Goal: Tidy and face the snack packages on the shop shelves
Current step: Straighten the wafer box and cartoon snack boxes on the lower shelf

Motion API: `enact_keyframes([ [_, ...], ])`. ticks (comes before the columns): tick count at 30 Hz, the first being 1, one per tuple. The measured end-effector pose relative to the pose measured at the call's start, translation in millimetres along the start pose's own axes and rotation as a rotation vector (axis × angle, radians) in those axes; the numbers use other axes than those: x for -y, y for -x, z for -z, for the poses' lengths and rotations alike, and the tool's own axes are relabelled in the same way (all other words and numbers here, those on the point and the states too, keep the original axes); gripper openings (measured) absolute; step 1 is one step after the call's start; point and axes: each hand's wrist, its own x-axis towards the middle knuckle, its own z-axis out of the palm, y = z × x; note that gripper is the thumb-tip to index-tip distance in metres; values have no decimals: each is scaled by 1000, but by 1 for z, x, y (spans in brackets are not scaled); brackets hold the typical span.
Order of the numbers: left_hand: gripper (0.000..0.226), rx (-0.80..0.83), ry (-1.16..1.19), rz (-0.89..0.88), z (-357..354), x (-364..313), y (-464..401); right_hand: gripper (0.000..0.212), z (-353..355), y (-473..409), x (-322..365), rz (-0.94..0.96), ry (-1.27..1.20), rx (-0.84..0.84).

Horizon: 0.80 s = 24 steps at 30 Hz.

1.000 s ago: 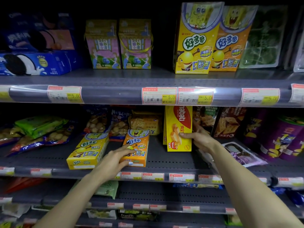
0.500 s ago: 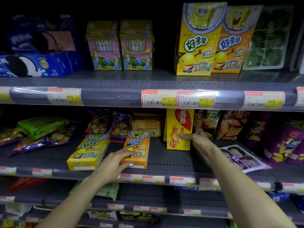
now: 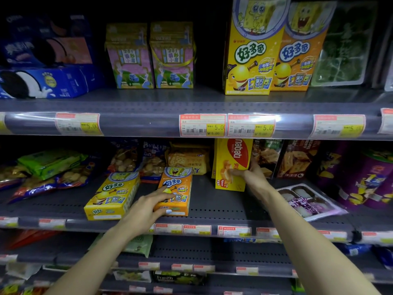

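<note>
Orange fish-cracker box [image 3: 175,191] lies flat on the middle shelf [image 3: 214,206], near its front lip, face up. Left hand [image 3: 148,206] rests on it: fingers spread fairly straight over the printed face, thumb hooked along the near edge. Pressing more than gripping, by the look of it. Yellow fish-cracker box [image 3: 112,195] lies flat just left of the orange box, a narrow gap between them.

Yellow wafer box [image 3: 230,165] stands upright to the right of the orange box and further back, tilted slightly. Right hand [image 3: 249,174] holds its right edge, thumb across the front and fingers curled behind.

Step in hand, as judged: squaring both boxes to the shelf front. To do it well, stand the orange box on end so its face looks outward, as the tall boxes on the upper shelf do, then draw it level with the lip. Set the wafer box plumb and bring it forward into the same line. Risk: the wafer box tipping when released.
</note>
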Motion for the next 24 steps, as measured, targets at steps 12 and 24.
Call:
enact_keyframes([
  [12, 46, 2, 19, 5, 0, 1, -1, 72, -23, 7, 11, 108, -6, -152],
  [24, 47, 16, 49, -14, 1, 3, -1, 121, -51, 10, 10, 85, 32, -277],
])
